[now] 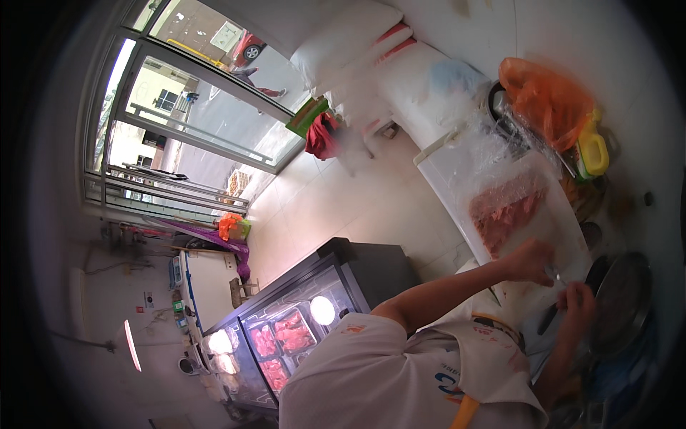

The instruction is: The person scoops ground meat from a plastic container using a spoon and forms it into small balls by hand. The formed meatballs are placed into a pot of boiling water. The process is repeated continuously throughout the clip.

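Note:
My left hand (530,263) is over the near end of a white cutting board (568,214), its fingers closed round one end of a small, shiny, clear or metallic item (554,274) that is too blurred to name. My right hand (578,303) is close beside it, fingers bent near the item's other end; whether it grips it cannot be told. Beyond my left hand, raw meat (506,214) lies on the board, its far part under clear plastic film (514,187). A dark knife handle (546,320) shows just left of my right hand.
A round metal pan (624,305) stands right of my hands. An orange plastic bag (546,102) and a yellow bottle (593,147) are beyond the board. White sacks (364,59) are stacked farther off. A lit display case (300,327) with meat trays is at left.

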A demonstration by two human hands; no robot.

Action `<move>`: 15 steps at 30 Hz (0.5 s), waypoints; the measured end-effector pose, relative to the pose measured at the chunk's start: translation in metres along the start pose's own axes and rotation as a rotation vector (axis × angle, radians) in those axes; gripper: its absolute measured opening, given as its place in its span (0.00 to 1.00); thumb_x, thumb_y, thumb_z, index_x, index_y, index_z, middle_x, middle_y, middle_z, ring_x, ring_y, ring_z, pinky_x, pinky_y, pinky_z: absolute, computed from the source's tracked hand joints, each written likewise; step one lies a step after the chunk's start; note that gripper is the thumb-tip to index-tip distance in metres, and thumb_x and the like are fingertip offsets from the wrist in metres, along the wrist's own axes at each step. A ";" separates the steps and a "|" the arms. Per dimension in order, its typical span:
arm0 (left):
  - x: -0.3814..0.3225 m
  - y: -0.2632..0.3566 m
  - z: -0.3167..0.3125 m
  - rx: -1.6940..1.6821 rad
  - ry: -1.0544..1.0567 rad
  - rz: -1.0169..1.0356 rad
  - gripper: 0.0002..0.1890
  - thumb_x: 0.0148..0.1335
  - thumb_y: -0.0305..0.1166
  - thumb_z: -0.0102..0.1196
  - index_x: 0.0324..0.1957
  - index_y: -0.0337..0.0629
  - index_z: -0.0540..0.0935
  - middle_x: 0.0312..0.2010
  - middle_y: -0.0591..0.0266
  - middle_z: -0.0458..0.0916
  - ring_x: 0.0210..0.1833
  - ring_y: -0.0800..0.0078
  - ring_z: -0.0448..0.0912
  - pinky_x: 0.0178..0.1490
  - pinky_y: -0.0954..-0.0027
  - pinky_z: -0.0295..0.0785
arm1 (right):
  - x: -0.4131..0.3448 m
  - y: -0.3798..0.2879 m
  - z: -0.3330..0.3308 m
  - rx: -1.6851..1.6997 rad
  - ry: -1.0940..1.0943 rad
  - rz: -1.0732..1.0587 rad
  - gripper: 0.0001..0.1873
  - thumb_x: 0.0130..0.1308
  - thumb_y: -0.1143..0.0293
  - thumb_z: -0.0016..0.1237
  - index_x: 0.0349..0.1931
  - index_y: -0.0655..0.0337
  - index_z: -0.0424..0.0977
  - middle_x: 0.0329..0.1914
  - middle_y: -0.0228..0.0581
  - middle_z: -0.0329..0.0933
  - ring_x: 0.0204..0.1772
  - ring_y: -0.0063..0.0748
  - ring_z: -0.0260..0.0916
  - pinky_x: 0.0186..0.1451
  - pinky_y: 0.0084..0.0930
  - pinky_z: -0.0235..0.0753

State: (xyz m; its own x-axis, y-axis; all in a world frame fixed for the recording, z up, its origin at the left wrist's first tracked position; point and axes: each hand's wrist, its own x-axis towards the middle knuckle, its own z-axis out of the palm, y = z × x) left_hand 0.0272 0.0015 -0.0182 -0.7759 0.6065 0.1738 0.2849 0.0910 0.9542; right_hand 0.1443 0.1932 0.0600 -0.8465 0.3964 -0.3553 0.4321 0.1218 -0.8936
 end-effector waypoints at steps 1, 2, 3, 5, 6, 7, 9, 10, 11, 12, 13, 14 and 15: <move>-0.001 -0.005 0.000 0.004 -0.028 0.027 0.20 0.46 0.40 0.76 0.30 0.34 0.82 0.26 0.53 0.81 0.30 0.65 0.81 0.36 0.59 0.76 | -0.006 0.009 -0.008 0.027 0.056 0.006 0.10 0.76 0.66 0.55 0.48 0.64 0.79 0.32 0.35 0.80 0.30 0.20 0.72 0.33 0.20 0.71; -0.001 -0.009 0.002 0.007 -0.056 0.054 0.20 0.47 0.40 0.75 0.28 0.34 0.81 0.24 0.52 0.80 0.28 0.65 0.80 0.35 0.58 0.75 | -0.012 0.017 -0.014 0.054 0.113 0.011 0.11 0.76 0.66 0.55 0.49 0.63 0.79 0.32 0.35 0.80 0.30 0.20 0.72 0.33 0.20 0.71; 0.001 -0.008 0.002 -0.026 -0.052 -0.030 0.19 0.48 0.41 0.74 0.26 0.34 0.81 0.23 0.51 0.80 0.26 0.62 0.79 0.34 0.57 0.75 | -0.018 0.016 -0.019 0.066 0.161 0.007 0.11 0.76 0.65 0.55 0.49 0.64 0.79 0.32 0.35 0.80 0.31 0.20 0.72 0.34 0.21 0.71; 0.001 -0.005 0.003 -0.094 -0.034 -0.201 0.20 0.50 0.42 0.71 0.22 0.33 0.81 0.20 0.48 0.80 0.21 0.55 0.77 0.32 0.53 0.75 | -0.031 0.007 -0.030 0.088 0.248 -0.002 0.12 0.76 0.64 0.56 0.50 0.64 0.79 0.33 0.35 0.80 0.31 0.20 0.71 0.35 0.21 0.71; 0.001 -0.009 0.008 -0.050 0.018 -0.206 0.20 0.51 0.42 0.71 0.21 0.33 0.80 0.19 0.47 0.79 0.20 0.56 0.75 0.31 0.53 0.74 | -0.034 0.007 -0.034 0.110 0.252 0.011 0.13 0.76 0.63 0.56 0.50 0.64 0.79 0.33 0.35 0.79 0.32 0.21 0.71 0.36 0.21 0.71; 0.002 -0.018 0.017 -0.010 0.072 -0.209 0.21 0.51 0.42 0.70 0.20 0.33 0.79 0.18 0.47 0.78 0.19 0.57 0.74 0.30 0.53 0.73 | -0.036 0.006 -0.038 0.130 0.257 0.023 0.13 0.76 0.63 0.56 0.50 0.64 0.79 0.33 0.35 0.79 0.32 0.21 0.70 0.36 0.21 0.71; 0.003 -0.030 0.028 0.061 0.117 -0.222 0.21 0.53 0.41 0.69 0.19 0.33 0.77 0.17 0.47 0.78 0.17 0.60 0.72 0.27 0.55 0.71 | -0.039 0.006 -0.043 0.163 0.273 0.047 0.14 0.77 0.62 0.55 0.50 0.64 0.79 0.33 0.35 0.79 0.32 0.21 0.69 0.37 0.21 0.71; 0.002 -0.033 0.032 0.092 0.110 -0.232 0.20 0.55 0.40 0.67 0.18 0.34 0.76 0.17 0.48 0.79 0.17 0.61 0.72 0.25 0.57 0.70 | -0.040 0.005 -0.044 0.175 0.282 0.058 0.14 0.77 0.62 0.55 0.50 0.65 0.79 0.33 0.34 0.79 0.32 0.21 0.69 0.37 0.21 0.71; 0.002 -0.035 0.034 0.123 0.104 -0.244 0.20 0.56 0.38 0.66 0.17 0.34 0.76 0.17 0.49 0.80 0.18 0.63 0.72 0.24 0.59 0.68 | -0.041 0.005 -0.046 0.187 0.291 0.071 0.14 0.77 0.62 0.55 0.51 0.65 0.78 0.33 0.34 0.78 0.32 0.21 0.69 0.37 0.22 0.71; 0.002 -0.033 0.033 -0.086 0.012 -0.336 0.19 0.59 0.38 0.65 0.18 0.36 0.76 0.18 0.51 0.81 0.18 0.65 0.73 0.23 0.63 0.67 | -0.042 0.008 -0.048 0.208 0.293 0.058 0.14 0.77 0.62 0.55 0.51 0.64 0.78 0.33 0.34 0.79 0.32 0.22 0.69 0.37 0.22 0.71; 0.000 -0.032 0.030 -0.296 -0.079 -0.427 0.19 0.61 0.38 0.64 0.19 0.38 0.77 0.19 0.52 0.81 0.18 0.66 0.74 0.22 0.66 0.65 | -0.043 0.013 -0.050 0.228 0.293 0.046 0.14 0.77 0.62 0.55 0.51 0.64 0.78 0.33 0.35 0.79 0.32 0.22 0.69 0.37 0.22 0.71; -0.001 -0.029 0.026 -0.508 -0.172 -0.515 0.18 0.63 0.37 0.64 0.20 0.39 0.77 0.20 0.54 0.82 0.19 0.67 0.75 0.21 0.69 0.64 | -0.045 0.017 -0.052 0.246 0.291 0.034 0.14 0.77 0.62 0.55 0.51 0.64 0.78 0.34 0.35 0.79 0.33 0.22 0.70 0.37 0.22 0.71; 0.004 -0.015 0.019 -0.617 -0.178 -0.509 0.17 0.66 0.39 0.63 0.23 0.41 0.78 0.22 0.57 0.82 0.19 0.69 0.74 0.21 0.72 0.63 | -0.046 0.017 -0.054 0.233 0.317 0.024 0.14 0.77 0.62 0.55 0.51 0.64 0.78 0.34 0.35 0.79 0.33 0.22 0.70 0.37 0.22 0.71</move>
State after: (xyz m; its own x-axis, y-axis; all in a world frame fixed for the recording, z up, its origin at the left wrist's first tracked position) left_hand 0.0299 0.0175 -0.0364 -0.6111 0.7290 -0.3084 -0.4791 -0.0304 0.8773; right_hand 0.2076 0.2262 0.0758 -0.6833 0.6623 -0.3074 0.3380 -0.0862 -0.9372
